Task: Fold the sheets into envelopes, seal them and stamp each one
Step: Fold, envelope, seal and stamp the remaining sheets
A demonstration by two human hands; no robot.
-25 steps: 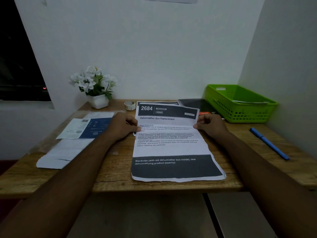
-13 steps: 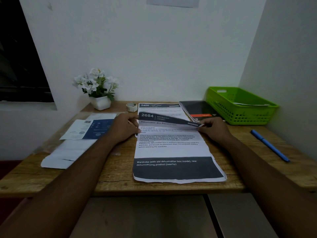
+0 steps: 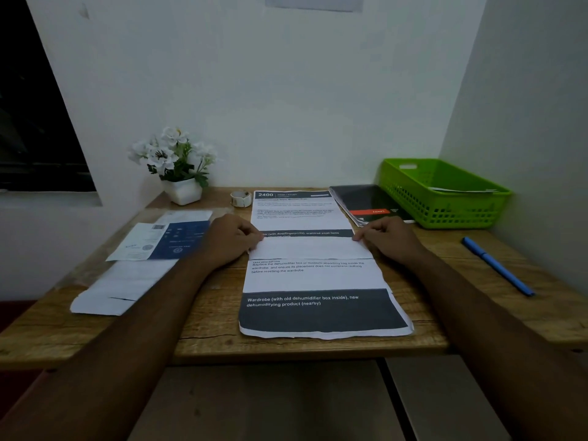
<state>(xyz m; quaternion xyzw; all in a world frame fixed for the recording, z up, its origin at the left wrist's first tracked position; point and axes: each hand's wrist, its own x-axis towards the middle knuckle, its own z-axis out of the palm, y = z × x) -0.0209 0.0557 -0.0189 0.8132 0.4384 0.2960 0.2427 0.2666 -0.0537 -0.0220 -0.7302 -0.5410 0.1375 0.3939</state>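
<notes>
A printed sheet [image 3: 315, 278] lies in the middle of the wooden desk [image 3: 210, 326], its top part folded down toward me so a blank white flap shows. My left hand [image 3: 232, 238] pinches the flap's left end and my right hand [image 3: 386, 238] pinches its right end, both pressing along the fold. Behind it lies a second printed sheet [image 3: 299, 211] headed 2400. A small roll of tape [image 3: 241, 198] sits at the back, next to that sheet.
A white pot of flowers [image 3: 178, 167] stands back left. Loose papers and a blue leaflet [image 3: 159, 241] lie on the left. A dark booklet [image 3: 369, 203] and a green basket [image 3: 442, 192] are back right, a blue pen [image 3: 496, 265] on the right.
The top of the sheet, held upright a second ago, has been folded down flat onto itself. Both hands moved down with it. The sheet behind is now uncovered.
</notes>
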